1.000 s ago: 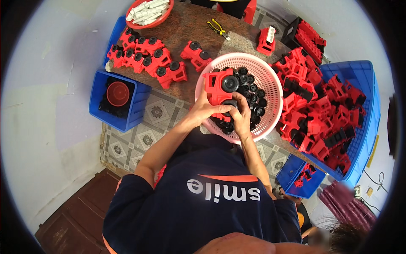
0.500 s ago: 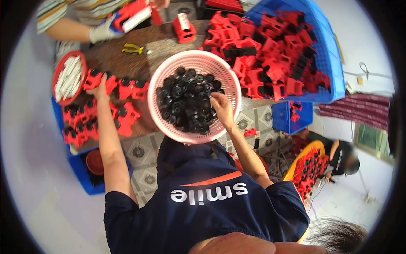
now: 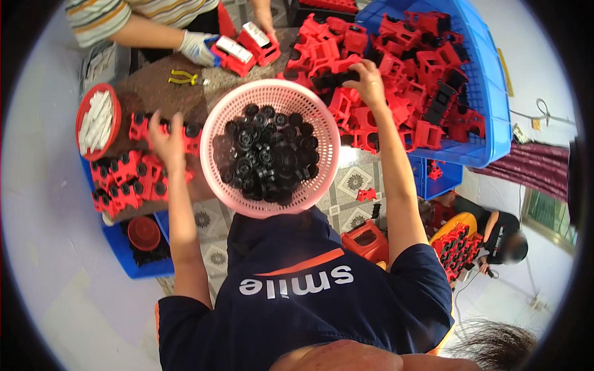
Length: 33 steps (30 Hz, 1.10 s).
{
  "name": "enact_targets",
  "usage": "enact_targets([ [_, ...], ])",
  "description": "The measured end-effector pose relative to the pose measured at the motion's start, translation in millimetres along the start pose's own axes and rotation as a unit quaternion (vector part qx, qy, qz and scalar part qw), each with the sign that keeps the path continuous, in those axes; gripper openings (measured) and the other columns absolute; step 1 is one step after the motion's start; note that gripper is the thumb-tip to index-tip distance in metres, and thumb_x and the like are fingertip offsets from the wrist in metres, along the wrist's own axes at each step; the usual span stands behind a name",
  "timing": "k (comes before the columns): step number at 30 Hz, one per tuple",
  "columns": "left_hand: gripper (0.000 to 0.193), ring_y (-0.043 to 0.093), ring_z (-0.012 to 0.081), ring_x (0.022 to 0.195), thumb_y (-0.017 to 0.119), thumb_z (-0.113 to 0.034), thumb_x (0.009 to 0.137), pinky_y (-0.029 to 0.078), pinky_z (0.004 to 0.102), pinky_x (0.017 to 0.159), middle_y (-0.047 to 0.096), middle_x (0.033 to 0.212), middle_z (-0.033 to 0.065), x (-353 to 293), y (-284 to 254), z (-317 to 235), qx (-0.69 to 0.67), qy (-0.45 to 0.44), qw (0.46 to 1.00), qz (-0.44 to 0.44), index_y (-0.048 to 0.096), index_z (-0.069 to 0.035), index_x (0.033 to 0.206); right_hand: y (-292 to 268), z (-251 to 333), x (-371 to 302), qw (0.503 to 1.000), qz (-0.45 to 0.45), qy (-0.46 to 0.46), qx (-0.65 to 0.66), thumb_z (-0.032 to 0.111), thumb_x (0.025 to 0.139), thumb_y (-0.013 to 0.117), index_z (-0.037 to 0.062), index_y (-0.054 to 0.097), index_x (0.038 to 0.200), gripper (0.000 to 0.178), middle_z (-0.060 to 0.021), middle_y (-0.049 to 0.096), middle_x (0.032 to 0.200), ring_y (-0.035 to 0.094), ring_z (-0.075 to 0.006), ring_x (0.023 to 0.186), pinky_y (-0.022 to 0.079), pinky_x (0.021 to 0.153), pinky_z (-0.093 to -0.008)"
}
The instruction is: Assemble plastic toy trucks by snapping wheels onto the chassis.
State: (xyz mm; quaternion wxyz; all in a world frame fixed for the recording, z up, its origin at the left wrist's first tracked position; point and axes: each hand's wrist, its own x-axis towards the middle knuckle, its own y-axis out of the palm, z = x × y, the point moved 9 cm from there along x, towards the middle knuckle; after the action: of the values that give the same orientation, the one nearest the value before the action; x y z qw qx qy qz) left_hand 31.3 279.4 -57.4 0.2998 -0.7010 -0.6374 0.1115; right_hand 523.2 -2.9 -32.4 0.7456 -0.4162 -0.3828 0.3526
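My left hand (image 3: 168,143) is open, fingers spread, above a row of red toy cars with black wheels (image 3: 139,125). It grips none of them. Out to the right, my right hand (image 3: 370,85) reaches to the pile of red toy car bodies (image 3: 396,93). Its thumb and fingers close around the end of a long black part (image 3: 332,80) lying on the pile. Between my arms, the pink perforated basket (image 3: 211,179) rests near my lap with loose black wheels (image 3: 266,151) inside.
A blue crate (image 3: 486,117) holds red bodies at right. A red bowl (image 3: 116,123) with white pieces stands left, near yellow pliers (image 3: 182,77). Across the table, a co-worker's gloved hand (image 3: 199,48) and bare hand hold red toy cars with white tops. Another person sits far right.
My right hand has left the wheels in the basket and moved to the pile of red bodies. My left hand has lifted off the toy cars. The co-worker's hands have moved right.
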Motion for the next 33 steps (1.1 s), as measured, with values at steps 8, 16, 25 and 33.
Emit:
enact_targets([
  [8, 0.105, 0.043, 0.0279, 0.133, 0.088, -0.04, 0.066, 0.033, 0.0401, 0.112, 0.047, 0.142, 0.0202, -83, 111, -184, -0.319, 0.001, 0.827, 0.463, 0.03, -0.004, 0.147, -85, 196, -41, 0.971, 0.109, -0.167, 0.131, 0.004, 0.059, 0.082, 0.009, 0.067, 0.099, 0.042, -0.0132, 0.053, 0.132, 0.054, -0.0338, 0.118, 0.049, 0.096, -0.043],
  [16, 0.09, 0.052, 0.0232, 0.119, 0.088, -0.014, 0.065, 0.047, 0.039, 0.098, 0.051, 0.129, 0.0104, -217, 51, -88, -0.378, -0.366, 0.685, 0.503, 0.036, -0.011, 0.138, 103, 121, -84, 0.889, 0.233, 0.274, 0.283, 0.038, 0.09, 0.064, 0.0012, 0.068, 0.094, 0.037, -0.011, 0.068, 0.074, 0.066, -0.0217, 0.07, 0.052, 0.069, -0.0352],
  [25, 0.084, 0.054, 0.0222, 0.114, 0.086, -0.015, 0.072, 0.049, 0.0373, 0.095, 0.051, 0.124, 0.0112, -196, 21, -55, -0.377, -0.317, 0.835, 0.246, 0.03, -0.007, 0.135, 183, 145, -130, 0.916, 0.337, 0.209, 0.062, 0.048, 0.079, 0.07, 0.0025, 0.064, 0.106, 0.054, -0.0187, 0.071, 0.092, 0.068, -0.0369, 0.091, 0.053, 0.08, -0.0448],
  [33, 0.09, 0.051, 0.0232, 0.117, 0.086, -0.026, 0.073, 0.047, 0.0371, 0.097, 0.046, 0.128, 0.0139, -181, 25, -76, -0.341, -0.244, 0.874, 0.245, 0.027, -0.01, 0.139, 47, 244, -122, 0.697, 0.177, 0.175, 0.672, -0.002, 0.082, 0.073, 0.0046, 0.068, 0.11, 0.029, 0.0012, 0.065, 0.094, 0.061, -0.0079, 0.085, 0.05, 0.08, -0.0233],
])
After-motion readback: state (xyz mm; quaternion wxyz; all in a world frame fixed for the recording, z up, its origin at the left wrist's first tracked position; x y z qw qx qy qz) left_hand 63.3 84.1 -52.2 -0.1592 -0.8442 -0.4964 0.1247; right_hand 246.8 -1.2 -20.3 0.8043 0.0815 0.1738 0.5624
